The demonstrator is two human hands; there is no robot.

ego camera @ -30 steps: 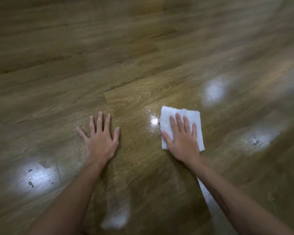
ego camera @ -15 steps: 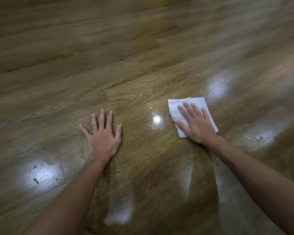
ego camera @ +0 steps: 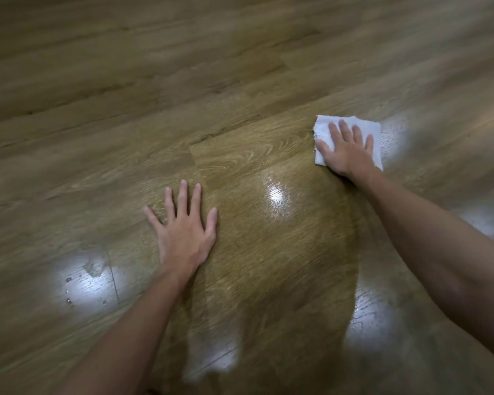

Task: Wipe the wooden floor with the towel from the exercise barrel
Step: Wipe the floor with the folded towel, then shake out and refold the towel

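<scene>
Now my right hand (ego camera: pixel 347 151) lies flat on the white towel (ego camera: pixel 322 129), fingers straight and a little spread, pressing it onto the wooden floor (ego camera: pixel 240 81) up at about two o'clock in my view. The towel is folded into a rough square, its edges showing around my fingers. My left hand (ego camera: pixel 183 229) is well apart from it, at about eight o'clock from the towel, palm down on bare boards with fingers splayed, holding nothing. Between my hands the boards look darker and glossy, with bright glare patches (ego camera: pixel 277 196).
</scene>
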